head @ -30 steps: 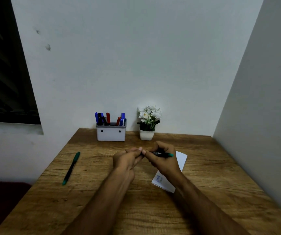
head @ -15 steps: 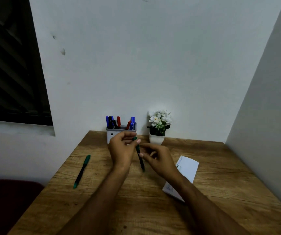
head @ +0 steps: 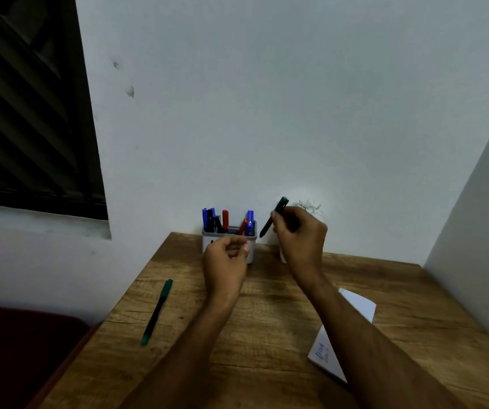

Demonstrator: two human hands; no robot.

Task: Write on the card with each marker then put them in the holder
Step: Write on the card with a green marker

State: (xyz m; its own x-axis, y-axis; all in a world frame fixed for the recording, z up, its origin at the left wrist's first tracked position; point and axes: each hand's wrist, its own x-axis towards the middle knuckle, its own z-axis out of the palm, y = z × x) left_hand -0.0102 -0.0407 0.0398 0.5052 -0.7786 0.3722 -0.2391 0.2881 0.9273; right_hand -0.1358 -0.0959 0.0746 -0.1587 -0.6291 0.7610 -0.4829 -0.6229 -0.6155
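Blue writing on the card is unreadable; right hand grips a green marker, left hand loosely curled.

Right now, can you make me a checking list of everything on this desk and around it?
Surface: wooden table, bare grain showing, nothing spilled.
Job's things: white holder at the back edge with blue, red and dark markers in it; dark green marker held above the table right of the holder; second green marker lying at the left edge; card with blue writing, partly under the right forearm.
Clutter: small white flower pot, mostly hidden behind the right hand.
Hands: right hand grips the dark green marker; left hand loosely curled, holding nothing visible.
Cables: nothing seen.
Surroundings: pale walls, dark shuttered window at left.
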